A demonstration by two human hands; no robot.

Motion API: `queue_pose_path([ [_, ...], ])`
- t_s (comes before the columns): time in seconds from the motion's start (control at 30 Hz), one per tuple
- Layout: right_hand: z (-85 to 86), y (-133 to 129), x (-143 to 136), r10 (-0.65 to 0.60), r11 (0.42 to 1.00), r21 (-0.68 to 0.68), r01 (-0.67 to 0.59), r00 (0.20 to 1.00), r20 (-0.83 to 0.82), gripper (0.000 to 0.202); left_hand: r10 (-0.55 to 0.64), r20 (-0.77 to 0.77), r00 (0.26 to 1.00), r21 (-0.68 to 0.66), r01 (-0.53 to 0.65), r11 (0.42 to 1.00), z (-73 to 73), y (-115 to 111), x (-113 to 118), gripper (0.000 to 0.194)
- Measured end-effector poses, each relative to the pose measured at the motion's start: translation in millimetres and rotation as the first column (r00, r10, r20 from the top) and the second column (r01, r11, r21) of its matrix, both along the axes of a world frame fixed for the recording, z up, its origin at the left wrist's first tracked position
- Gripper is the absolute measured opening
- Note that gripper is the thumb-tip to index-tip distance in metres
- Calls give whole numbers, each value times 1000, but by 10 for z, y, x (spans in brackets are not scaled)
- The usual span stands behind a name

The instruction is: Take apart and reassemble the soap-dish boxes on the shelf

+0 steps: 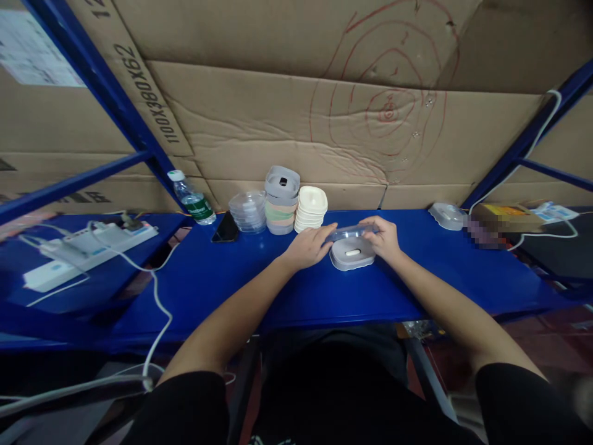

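A clear plastic lid (346, 233) is held tilted between my two hands, just above the far side of a light grey shallow container (353, 254). That container lies on the blue table and has a small pale oval at its centre. My left hand (309, 246) has its fingertips and thumb at the lid's left end. At the other end, my right hand (383, 238) pinches the lid between thumb and fingers. Beyond my left hand stand a stack of cream dishes (313, 204), a taller stack of grey, peach and green containers (280, 207) and a pile of clear lids (248, 212).
A water bottle (197, 203) and a black phone (225, 228) sit at the back left of the blue table (287, 303). Another covered container (448, 216) is at the back right. White cables and a power strip (90, 254) lie left; cardboard (259, 105) walls the back.
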State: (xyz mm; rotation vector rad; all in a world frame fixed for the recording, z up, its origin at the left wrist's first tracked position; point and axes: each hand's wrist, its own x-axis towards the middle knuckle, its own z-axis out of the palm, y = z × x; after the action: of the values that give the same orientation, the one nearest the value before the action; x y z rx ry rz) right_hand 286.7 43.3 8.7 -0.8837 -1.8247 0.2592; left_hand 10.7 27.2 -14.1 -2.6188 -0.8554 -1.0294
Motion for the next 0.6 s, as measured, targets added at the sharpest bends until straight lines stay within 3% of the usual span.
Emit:
queue_pose_path([
  [0.13,193,82,-293,-95,995,-31,91,984,-151,56,44,153,987,119,-63,991,46,50,-117,71],
  [0.27,173,106,-419,-65,986,-165,27,971,-231,43,-1,57,998,280,-15,960,228,38,-263,57],
  [0.37,93,39,-338,-10,972,-233,-42,976,-219,42,-4,-64,998,279,22,960,340,1,-274,42],
  [0.47,63,-30,-221,19,955,-285,-82,976,-218,44,-1,-119,993,256,32,966,363,-12,-246,42],
  [0.53,75,-44,-171,67,939,-309,-149,963,-261,53,19,-97,995,227,4,974,350,4,-282,45],
  [0.6,89,-33,-145,119,933,-290,-214,943,-312,66,98,30,995,199,-102,975,343,38,-403,48],
])
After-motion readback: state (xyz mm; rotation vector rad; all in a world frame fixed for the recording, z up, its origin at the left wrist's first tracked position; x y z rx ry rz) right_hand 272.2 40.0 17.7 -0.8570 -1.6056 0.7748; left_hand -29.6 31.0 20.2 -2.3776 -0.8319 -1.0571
